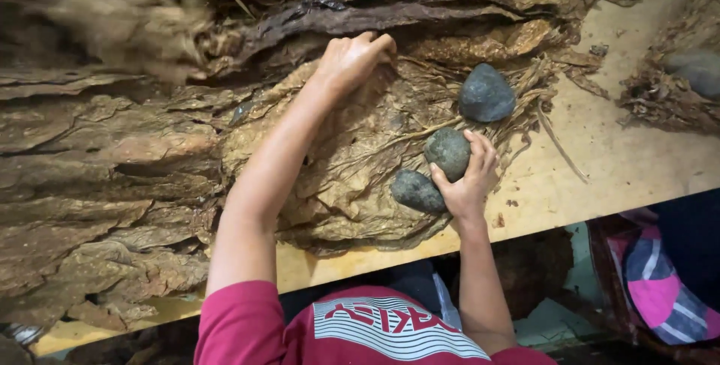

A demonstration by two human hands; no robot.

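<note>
Three stones lie on spread leaves on the table, leaf pile left

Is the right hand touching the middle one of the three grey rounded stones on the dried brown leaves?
Touching. The head view shows the right hand with fingers curled around the middle grey rounded stone, thumb and fingertips pressed against its surface, no gap visible.
</note>
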